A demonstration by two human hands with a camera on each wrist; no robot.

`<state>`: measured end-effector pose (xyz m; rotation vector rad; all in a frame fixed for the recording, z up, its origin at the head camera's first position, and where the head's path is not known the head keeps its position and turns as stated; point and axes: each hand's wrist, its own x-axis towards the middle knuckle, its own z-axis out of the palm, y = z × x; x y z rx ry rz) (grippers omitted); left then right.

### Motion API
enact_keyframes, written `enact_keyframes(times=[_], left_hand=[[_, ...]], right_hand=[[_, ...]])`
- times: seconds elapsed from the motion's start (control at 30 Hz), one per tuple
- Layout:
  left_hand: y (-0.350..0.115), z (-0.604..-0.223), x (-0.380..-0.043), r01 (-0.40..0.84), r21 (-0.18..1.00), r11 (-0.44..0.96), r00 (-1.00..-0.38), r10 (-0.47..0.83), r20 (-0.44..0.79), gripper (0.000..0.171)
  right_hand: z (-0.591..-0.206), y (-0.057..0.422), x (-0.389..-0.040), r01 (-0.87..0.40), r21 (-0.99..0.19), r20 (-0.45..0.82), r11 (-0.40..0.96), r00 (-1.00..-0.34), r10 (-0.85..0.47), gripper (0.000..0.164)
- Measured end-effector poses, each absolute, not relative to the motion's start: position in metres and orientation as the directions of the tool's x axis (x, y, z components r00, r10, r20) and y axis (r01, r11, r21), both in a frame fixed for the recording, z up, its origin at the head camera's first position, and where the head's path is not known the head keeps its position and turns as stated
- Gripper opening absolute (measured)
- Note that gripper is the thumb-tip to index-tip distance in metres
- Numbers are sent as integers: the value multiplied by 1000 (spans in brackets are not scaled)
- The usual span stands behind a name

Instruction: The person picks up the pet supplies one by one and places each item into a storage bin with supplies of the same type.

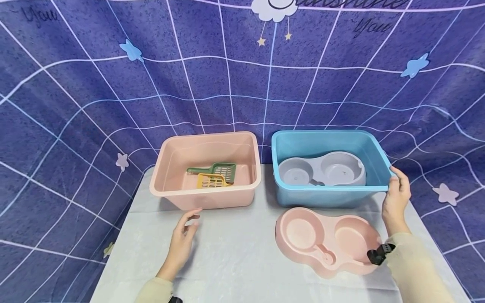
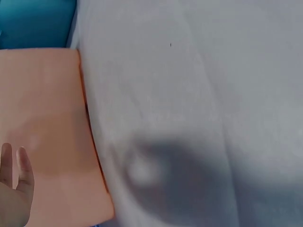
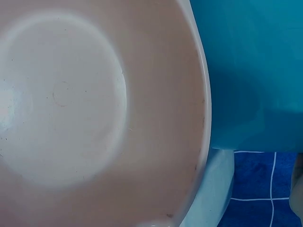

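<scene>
At the right front corner of the blue litter box [image 1: 322, 198], my right hand [image 1: 395, 202] grips the rim with bent fingers. A grey double pet bowl [image 1: 318, 168] lies inside that box. My left hand [image 1: 181, 244] hovers with relaxed, parted fingers just in front of the pink litter box [image 1: 216, 200], its fingertips close to the lower front wall; in the left wrist view, the hand [image 2: 14, 189] overlaps the pink wall. Inside the pink box lie a green litter scoop [image 1: 223, 169] and a yellow litter scoop [image 1: 210, 181].
A pink double pet bowl [image 1: 329, 248] sits on the pale tablecloth [image 1: 235, 256], in front of the blue box and beneath my right wrist. Behind both boxes hangs a blue-purple curtain [image 1: 242, 84] with grid lines and stars, which also flanks the table.
</scene>
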<state>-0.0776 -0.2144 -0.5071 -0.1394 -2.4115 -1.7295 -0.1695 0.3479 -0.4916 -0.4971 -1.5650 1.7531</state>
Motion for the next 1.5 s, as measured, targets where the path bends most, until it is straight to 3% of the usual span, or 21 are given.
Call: enact_keyframes(times=[0.37,0.8,1.0,1.23,1.5], left_hand=[[-184,-508,-82,90,924,372,-996,32,84,33],[-147,-468,-79,96,925,367,-984,177,32,31],[-136,-472,-79,129,920,371,-968,249,36,31],[-128,-511,-87,134,908,397,-967,253,32,31],[-121,-518,-87,138,901,412,-950,311,3,29]], right_hand=[[-491,350,-170,-277,-961,183,-13,-671,719,32],[-490,349,-170,-251,-968,182,13,-663,727,32],[-489,349,-170,-239,-971,175,14,-664,727,32],[-490,350,-170,-233,-973,163,4,-666,728,33],[-493,350,-171,-235,-972,180,26,-662,728,33]])
